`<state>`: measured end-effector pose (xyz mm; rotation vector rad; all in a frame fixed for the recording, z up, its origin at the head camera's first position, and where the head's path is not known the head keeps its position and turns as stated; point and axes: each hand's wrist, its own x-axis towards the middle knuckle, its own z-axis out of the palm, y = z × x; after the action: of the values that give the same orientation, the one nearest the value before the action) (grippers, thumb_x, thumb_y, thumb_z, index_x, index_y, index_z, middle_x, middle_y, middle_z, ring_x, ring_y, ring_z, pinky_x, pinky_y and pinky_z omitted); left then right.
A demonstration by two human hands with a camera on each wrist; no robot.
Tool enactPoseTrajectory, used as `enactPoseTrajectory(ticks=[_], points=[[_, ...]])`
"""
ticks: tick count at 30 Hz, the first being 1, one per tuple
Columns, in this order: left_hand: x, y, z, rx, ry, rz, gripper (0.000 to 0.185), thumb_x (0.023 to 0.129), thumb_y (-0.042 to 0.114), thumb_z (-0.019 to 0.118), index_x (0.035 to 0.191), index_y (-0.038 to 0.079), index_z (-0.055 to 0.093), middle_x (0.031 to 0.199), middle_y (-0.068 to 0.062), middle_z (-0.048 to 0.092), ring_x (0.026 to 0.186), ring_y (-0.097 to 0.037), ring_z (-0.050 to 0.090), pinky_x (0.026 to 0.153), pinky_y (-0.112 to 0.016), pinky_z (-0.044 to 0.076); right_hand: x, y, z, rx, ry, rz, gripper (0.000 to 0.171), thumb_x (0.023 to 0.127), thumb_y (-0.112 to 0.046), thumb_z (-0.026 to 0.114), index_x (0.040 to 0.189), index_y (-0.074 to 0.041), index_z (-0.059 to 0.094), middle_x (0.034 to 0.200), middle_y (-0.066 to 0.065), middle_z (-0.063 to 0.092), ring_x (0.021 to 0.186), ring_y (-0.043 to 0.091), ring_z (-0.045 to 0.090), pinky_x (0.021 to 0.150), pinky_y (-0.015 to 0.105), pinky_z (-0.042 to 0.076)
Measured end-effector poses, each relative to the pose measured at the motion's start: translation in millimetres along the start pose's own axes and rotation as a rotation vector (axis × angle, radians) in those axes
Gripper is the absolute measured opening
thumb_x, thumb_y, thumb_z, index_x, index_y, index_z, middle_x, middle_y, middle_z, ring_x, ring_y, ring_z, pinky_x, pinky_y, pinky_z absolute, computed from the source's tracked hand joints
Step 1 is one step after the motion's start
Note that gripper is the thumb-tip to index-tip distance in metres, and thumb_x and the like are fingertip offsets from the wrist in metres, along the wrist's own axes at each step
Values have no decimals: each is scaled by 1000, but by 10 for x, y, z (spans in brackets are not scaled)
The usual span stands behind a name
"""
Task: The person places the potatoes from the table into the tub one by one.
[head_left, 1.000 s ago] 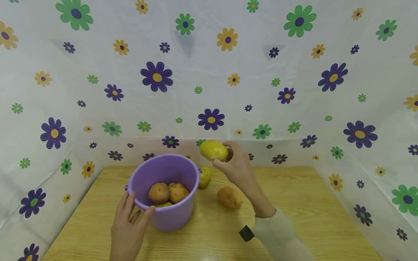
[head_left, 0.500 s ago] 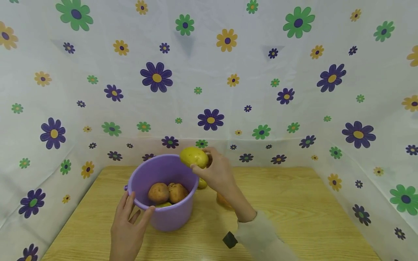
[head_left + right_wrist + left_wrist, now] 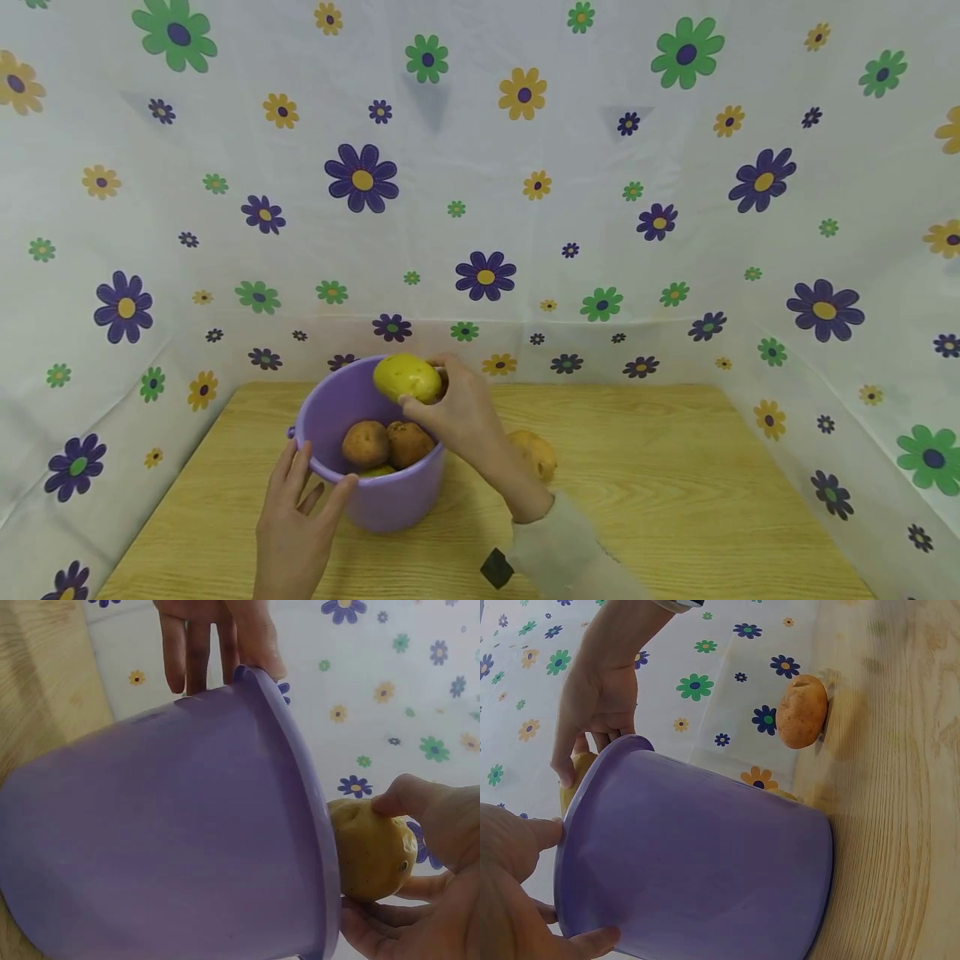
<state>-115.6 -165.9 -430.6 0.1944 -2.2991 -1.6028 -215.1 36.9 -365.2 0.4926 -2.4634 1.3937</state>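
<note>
- A wooden table (image 3: 712, 517) shows pale yellow-brown grain.
- Behind the table hangs white back sheeting (image 3: 438, 242), printed with green, purple and yellow-orange flowers.
- Flowered side panels flank the table, one left (image 3: 67, 350), one right (image 3: 885, 383).
- Soft light shows faint creases just above the table's far edge.

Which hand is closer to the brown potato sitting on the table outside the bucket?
Right. The right hand holds a yellow potato at the mouth of the bucket, on the same side as the brown potato. The left hand touches the bucket's other side, farther away.
</note>
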Motion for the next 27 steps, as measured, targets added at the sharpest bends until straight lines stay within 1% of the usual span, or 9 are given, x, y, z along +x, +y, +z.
enactPoseTrajectory(ticks=[3, 7, 10, 13, 16, 22, 27], points=[[-6, 1, 8, -4, 5, 9, 87, 94, 26, 80, 159, -3, 31, 169, -16, 19, 145, -39, 38, 96, 2, 40, -4, 25, 35, -28, -5, -7, 51, 84, -29, 82, 123, -2, 64, 102, 8, 68, 84, 19, 64, 66, 26, 60], [-10, 4, 25, -8, 12, 24, 85, 94, 24, 80, 159, -4, 32, 168, -17, 21, 144, -39, 39, 97, 1, 41, -10, 77, 60, -79, -14, -16, 52, 90, -34, 80, 126, 1, 67, 112, 13, 72, 95, 26, 67, 78, 33, 63], [-10, 11, 30, 0, 5, 18, 85, 95, 26, 80, 159, -3, 32, 169, -15, 20, 145, -38, 38, 97, 0, 41, -20, 110, 71, -100, -18, -25, 47, 93, -33, 77, 125, 1, 70, 117, 15, 72, 101, 28, 68, 85, 37, 63], [-10, 22, 27, 16, -1, 8, 85, 95, 29, 79, 160, -1, 32, 169, -14, 19, 146, -37, 37, 97, 0, 41, -31, 139, 79, -96, -21, -39, 38, 94, -28, 75, 120, 1, 72, 115, 15, 73, 100, 27, 68, 87, 38, 64], [-14, 29, 20, 29, -6, 4, 87, 95, 33, 78, 160, -1, 31, 169, -14, 19, 146, -38, 37, 97, 0, 41, -41, 154, 82, -96, -20, -52, 34, 94, -24, 74, 118, 0, 73, 114, 15, 74, 101, 27, 69, 88, 38, 64], [-10, 30, 13, 30, -9, -7, 89, 95, 35, 78, 160, -1, 30, 170, -14, 17, 147, -38, 36, 96, 2, 39, -58, 151, 69, -118, -8, -74, 32, 94, -22, 74, 117, 0, 73, 112, 12, 74, 100, 25, 68, 89, 36, 63], [-10, 40, 3, 18, -15, -23, 91, 95, 37, 78, 161, -1, 28, 170, -13, 15, 147, -38, 35, 96, 3, 39, -78, 160, 35, -96, -6, -66, 34, 94, -22, 74, 120, -1, 72, 115, 12, 73, 103, 25, 67, 91, 37, 63]])
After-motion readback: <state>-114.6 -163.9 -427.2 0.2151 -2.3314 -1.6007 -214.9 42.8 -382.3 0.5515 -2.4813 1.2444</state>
